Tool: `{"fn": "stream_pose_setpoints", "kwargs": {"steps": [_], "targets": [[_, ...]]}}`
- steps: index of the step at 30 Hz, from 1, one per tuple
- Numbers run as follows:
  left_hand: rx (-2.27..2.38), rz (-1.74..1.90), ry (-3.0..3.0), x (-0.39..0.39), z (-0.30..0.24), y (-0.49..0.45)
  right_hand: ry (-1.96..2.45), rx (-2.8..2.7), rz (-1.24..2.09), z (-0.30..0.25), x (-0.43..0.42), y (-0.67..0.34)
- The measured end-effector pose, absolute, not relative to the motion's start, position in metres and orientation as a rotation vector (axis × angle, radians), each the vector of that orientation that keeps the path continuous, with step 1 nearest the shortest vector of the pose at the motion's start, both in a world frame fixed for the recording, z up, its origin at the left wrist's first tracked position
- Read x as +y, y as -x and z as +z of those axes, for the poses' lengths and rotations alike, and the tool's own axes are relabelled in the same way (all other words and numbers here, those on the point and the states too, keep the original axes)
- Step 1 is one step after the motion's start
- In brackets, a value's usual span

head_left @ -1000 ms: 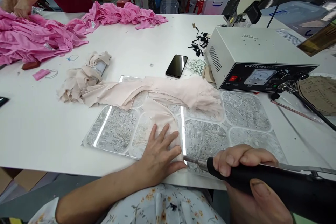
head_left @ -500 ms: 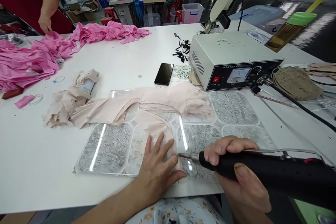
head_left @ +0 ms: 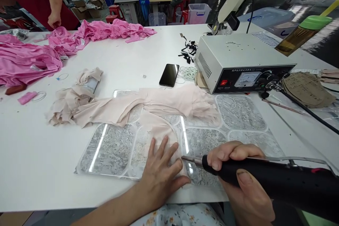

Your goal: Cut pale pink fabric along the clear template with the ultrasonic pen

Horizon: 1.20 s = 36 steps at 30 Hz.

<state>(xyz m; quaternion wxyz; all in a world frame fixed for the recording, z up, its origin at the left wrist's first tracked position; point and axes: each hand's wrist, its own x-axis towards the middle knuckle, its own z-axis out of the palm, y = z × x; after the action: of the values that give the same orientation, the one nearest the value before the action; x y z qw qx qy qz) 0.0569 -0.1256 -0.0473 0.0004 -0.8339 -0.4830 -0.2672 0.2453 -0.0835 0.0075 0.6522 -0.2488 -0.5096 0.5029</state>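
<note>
My left hand lies flat with fingers spread, pressing a beige fabric strip onto a clear patterned mat. In my right hand is a black handheld ultrasonic welder, the fingers wrapped round its body. Its narrow metal tip points left and sits by the fabric's right edge, close to my left forefinger and thumb; whether it touches the cloth I cannot tell. A stack of beige fabric pieces lies across the mat behind, joined by a crumpled beige bundle at left.
A grey control box with a meter and cable stands at back right. Beside it are a phone, coiled cord and a tilted, green-lidded drink cup. Pink garments cover the far left, where a person in red handles them.
The whole view has shifted slightly. My hands, the welder and the beige fabric keep nearly the same places relative to each other. The person in red has leaned and moved a hand.
</note>
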Motion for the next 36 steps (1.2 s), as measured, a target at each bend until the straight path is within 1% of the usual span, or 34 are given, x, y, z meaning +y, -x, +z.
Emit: {"fn": "stream_pose_setpoints", "kwargs": {"steps": [11, 28, 36], "targets": [[-1.533, -0.841, 2.624, -0.126, -0.049, -0.057, 0.53, -1.086, 1.137, 0.008, -0.078, -0.243], [-1.528, -0.804, 2.622, -0.128, -0.049, -0.056, 0.532, -1.121, 1.125, -0.001, -0.072, -0.24], [-1.55, -0.825, 2.619, -0.128, -0.049, -0.057, 0.566, -1.049, 1.076, 0.0, -0.072, -0.235]]}}
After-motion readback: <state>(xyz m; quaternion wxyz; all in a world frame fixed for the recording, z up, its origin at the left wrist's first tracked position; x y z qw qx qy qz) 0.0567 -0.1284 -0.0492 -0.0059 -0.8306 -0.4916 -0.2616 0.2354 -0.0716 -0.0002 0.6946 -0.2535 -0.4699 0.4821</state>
